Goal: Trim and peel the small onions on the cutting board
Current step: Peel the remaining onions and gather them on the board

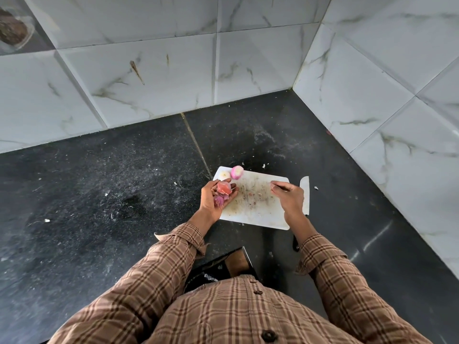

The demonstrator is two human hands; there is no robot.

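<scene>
The white cutting board lies on the dark counter near the corner of the marble-tiled wall. Its surface carries scattered small scraps and stains. Two peeled small onions rest at its far left corner: a pale onion and, just beside it, a pink-and-white onion. The left hand is held palm up over the board's left edge, fingers loosely cupped, cradling a heap of pink onion skins. The right hand hovers over the right part of the board, fingers extended and close together, gripping nothing visible. A knife lies along the board's right edge, blade pointing away, partly hidden by the right wrist.
</scene>
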